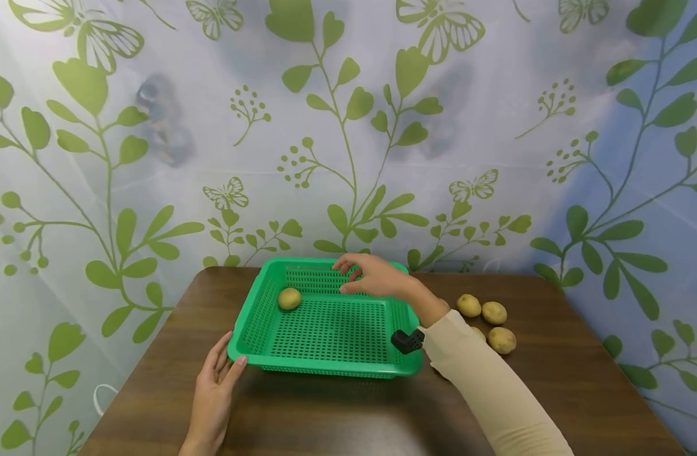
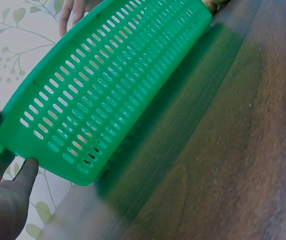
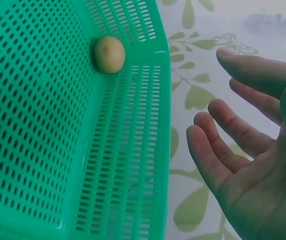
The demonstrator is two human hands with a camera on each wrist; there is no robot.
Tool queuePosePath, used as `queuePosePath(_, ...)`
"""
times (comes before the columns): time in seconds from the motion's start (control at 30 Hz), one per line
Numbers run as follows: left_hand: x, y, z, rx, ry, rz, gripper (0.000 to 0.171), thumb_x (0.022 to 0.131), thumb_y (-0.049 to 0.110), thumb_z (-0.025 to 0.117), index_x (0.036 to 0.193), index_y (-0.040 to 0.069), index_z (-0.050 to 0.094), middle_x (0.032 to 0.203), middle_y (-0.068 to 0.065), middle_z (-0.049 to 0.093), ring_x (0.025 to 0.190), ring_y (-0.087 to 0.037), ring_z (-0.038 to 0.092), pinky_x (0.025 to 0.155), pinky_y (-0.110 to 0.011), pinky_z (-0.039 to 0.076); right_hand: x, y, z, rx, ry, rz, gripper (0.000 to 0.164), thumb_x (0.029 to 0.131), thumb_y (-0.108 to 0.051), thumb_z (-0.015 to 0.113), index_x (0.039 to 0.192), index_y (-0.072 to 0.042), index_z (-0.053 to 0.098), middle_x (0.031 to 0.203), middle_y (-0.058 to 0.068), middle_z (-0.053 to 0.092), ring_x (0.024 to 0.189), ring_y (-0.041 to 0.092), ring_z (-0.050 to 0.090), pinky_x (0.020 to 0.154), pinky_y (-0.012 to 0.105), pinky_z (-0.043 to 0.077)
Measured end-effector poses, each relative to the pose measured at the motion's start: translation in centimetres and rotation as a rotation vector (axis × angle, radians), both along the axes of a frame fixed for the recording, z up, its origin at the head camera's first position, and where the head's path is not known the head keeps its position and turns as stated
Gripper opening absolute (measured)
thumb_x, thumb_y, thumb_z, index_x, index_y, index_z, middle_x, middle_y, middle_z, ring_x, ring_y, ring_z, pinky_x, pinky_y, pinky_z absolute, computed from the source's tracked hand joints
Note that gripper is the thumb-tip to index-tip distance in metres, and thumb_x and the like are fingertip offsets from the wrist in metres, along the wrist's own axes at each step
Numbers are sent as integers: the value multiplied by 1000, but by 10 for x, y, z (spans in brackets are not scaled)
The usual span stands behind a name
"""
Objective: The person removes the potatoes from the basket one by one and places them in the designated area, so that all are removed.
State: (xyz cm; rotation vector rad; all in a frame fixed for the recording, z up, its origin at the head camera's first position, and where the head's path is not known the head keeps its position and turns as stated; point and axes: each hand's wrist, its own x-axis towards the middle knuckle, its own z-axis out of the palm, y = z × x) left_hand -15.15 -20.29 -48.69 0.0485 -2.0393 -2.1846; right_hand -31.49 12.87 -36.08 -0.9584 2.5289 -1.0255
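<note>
A green plastic basket (image 1: 325, 367) with slotted walls stands on the table, and one potato (image 1: 289, 299) lies in its far left corner. My left hand (image 1: 214, 386) grips the basket's near left corner; in the left wrist view the thumb and fingers (image 2: 29, 172) lie on both sides of the rim. Over the back right part of the basket hovers my right hand (image 1: 376, 277), its fingers loosely bent and holding nothing. In the right wrist view that hand (image 3: 267, 160) is apart from the basket wall, with space between thumb and fingers.
Several potatoes (image 1: 502, 340) lie on the brown wooden table (image 1: 553, 380) right of the basket, some partly hidden behind the right forearm. A leaf-patterned curtain (image 1: 348, 158) hangs behind the table. A white cord loop (image 1: 97, 400) shows by the left table edge.
</note>
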Motion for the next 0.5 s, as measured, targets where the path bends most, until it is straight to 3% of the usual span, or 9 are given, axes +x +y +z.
queuePosePath(0.5, 0, -1, -1, -7, -12, 12, 64, 107, 18, 61, 162, 8, 30, 157, -14, 39, 130, -8, 51, 98, -16, 46, -20, -44, -5, 18, -31, 48, 47, 100, -21, 74, 143, -15, 57, 137, 8, 58, 114, 21, 63, 90, 35, 54)
